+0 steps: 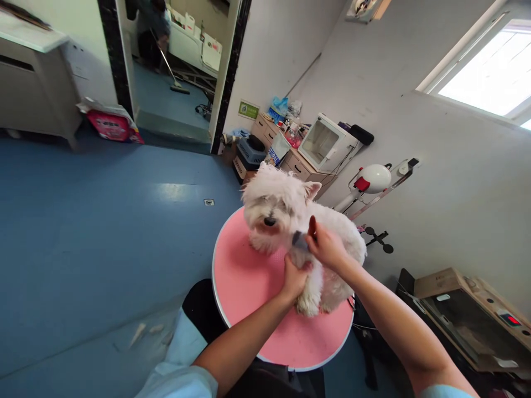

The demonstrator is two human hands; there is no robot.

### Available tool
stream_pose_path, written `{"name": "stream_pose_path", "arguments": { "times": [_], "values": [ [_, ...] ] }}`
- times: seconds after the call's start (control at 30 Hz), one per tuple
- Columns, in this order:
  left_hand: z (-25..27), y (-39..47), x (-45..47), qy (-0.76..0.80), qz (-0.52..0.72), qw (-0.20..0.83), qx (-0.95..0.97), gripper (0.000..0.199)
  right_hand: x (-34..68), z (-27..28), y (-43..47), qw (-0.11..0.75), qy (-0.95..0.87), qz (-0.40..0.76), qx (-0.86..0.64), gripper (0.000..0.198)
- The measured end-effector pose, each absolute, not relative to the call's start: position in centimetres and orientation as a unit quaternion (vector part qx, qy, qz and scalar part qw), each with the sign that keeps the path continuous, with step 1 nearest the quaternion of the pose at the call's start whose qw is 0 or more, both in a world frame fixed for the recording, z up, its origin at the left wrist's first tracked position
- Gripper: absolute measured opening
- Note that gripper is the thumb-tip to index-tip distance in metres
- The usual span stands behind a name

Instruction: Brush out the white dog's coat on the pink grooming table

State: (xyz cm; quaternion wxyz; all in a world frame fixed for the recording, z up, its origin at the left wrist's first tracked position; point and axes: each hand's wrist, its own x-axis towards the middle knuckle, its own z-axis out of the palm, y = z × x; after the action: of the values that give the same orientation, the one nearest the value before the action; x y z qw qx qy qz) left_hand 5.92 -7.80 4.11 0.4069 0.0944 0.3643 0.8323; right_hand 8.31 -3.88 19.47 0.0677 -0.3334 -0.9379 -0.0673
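Note:
A white, shaggy dog (338, 224) stands on a round pink table (243, 271) with a pale rim, its head turned toward me. My left hand (294, 277) is closed around one of its front legs, below the shoulder. In my right hand (327, 246) is a slicker brush (301, 241) with a grey head and a brown handle end that sticks up past the fingers. The brush head lies against the fur at the dog's shoulder, just above my left hand. Its bristles are hidden from view.
A white lamp-like device (375, 179) on an arm stands behind the dog. Drawers (296, 165) carry a white cabinet (321, 142) and bottles. A wooden-framed case (464, 315) is at right. Through the doorway, a person (151, 33) holds a broom (178, 88).

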Motion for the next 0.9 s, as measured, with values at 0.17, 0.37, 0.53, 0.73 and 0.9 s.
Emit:
{"name": "stream_pose_path", "arguments": {
  "times": [0.17,0.37,0.53,0.73,0.9],
  "values": [
    [3.4,-8.8,6.8,0.363,0.840,0.359,0.183,0.052,6.9,20.7,-3.7,0.069,-0.939,-0.080,-0.326,0.014],
    [1.9,-10.0,7.3,0.495,0.738,0.274,0.367,0.045,5.1,21.5,-4.8,0.006,-0.946,-0.130,-0.297,0.016],
    [2.0,-10.2,7.5,0.542,0.706,0.255,0.378,0.043,4.7,20.8,-6.1,0.010,-0.931,-0.187,-0.312,0.021],
    [2.7,-9.5,6.8,0.487,0.743,0.306,0.342,0.039,6.2,22.2,-2.9,0.189,-0.915,-0.104,-0.341,0.020],
    [4.1,-8.3,4.7,0.448,0.752,0.375,0.306,0.038,14.8,18.4,-2.5,0.545,-0.723,0.117,-0.408,0.021]
  ]
}}
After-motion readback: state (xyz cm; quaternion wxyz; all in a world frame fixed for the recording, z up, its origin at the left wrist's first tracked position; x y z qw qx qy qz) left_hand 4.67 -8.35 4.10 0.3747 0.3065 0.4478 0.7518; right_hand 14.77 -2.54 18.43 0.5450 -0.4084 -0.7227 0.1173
